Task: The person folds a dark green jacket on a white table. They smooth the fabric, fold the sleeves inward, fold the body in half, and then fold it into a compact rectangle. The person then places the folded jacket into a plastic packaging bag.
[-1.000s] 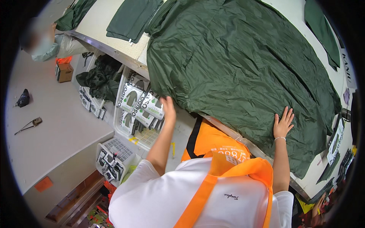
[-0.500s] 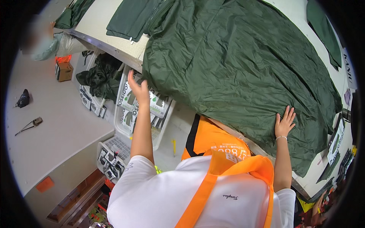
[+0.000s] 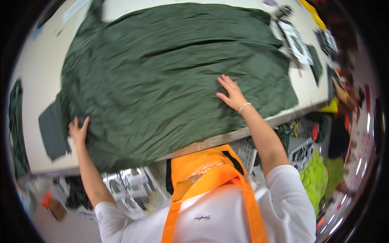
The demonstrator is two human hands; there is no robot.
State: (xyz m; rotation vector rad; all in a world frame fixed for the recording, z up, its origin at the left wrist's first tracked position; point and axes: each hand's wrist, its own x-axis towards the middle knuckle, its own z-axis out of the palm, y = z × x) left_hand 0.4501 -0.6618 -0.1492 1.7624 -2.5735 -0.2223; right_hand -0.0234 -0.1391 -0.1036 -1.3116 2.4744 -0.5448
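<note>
Two hands lie flat, fingers spread, grasping nothing — left hand (image 3: pixel 78 130) on the near-left edge of the green cloth (image 3: pixel 170 77), right hand (image 3: pixel 231 94) farther in — cloth spread across the bench (image 3: pixel 312 91).

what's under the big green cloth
The green cloth lies spread on a pale table, visible only at its edges. Whatever else lies beneath is covered.
</note>
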